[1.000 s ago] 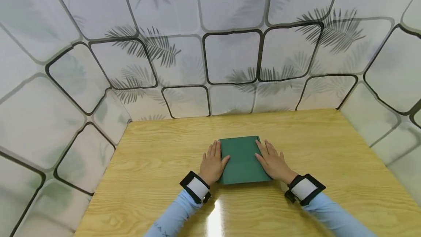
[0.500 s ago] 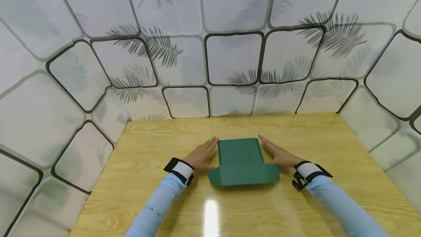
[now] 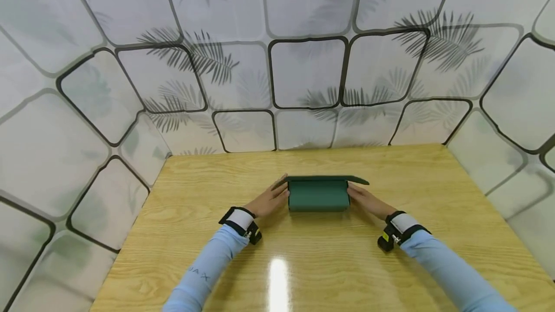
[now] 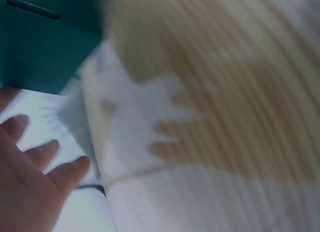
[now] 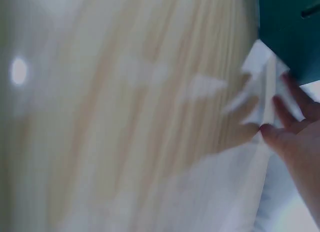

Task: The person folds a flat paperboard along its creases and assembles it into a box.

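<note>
A green cardboard box (image 3: 318,196) stands tipped up on the wooden table, its broad near panel facing me. Along its top runs a flap (image 3: 329,178), seen nearly edge-on, with a rounded ear at the right. My left hand (image 3: 268,202) holds the box's left side, with fingertips partly behind the flap. At the opposite side my right hand (image 3: 370,201) holds the box's right end. Both wrist views show a slotted green panel (image 4: 45,51) above the hands, with several fingers loosely spread under it. Neither thumb's grip can be made out there.
The light wood table (image 3: 208,187) carries a bright reflection in front of the box. Pale patterned cloth (image 3: 308,76) hangs behind the table and along both sides. A black-and-white strap with a small camera (image 3: 240,223) sits on each wrist.
The hands first lay on the flat box, then spread to its sides as an eared flap showed at the near edge. Now the box is tipped up between them, with the flap at the top.
</note>
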A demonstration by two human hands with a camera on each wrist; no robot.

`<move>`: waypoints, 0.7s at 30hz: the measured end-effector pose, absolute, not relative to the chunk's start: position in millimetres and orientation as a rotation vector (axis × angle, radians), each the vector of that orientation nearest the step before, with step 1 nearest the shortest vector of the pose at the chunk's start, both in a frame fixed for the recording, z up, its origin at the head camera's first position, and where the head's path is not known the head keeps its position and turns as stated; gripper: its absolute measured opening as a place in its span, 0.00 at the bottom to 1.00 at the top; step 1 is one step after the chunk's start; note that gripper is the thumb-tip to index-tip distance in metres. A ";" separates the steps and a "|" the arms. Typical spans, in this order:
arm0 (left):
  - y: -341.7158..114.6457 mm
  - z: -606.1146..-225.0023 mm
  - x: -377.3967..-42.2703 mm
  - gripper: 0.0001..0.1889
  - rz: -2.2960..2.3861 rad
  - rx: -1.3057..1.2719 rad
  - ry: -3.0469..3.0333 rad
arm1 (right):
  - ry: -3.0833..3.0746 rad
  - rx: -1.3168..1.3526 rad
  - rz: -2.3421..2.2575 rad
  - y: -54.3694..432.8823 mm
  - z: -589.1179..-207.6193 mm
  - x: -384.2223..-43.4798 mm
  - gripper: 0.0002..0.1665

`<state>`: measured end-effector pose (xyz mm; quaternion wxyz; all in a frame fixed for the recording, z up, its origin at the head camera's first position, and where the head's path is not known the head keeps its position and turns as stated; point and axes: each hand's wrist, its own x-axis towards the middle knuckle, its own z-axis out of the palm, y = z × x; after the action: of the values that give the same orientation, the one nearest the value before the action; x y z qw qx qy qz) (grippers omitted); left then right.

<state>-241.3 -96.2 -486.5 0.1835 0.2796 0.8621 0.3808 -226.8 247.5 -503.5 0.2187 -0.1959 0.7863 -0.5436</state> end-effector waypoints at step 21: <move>-106.0 -426.2 -233.9 0.15 0.958 0.730 2.915 | 2.830 -0.505 -1.151 270.5 -426.8 -223.4 0.23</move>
<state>-233.9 -106.0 -426.2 -0.0064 0.2315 0.9242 0.3036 -223.4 270.5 -426.8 0.0224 -0.1629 0.9137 -0.3716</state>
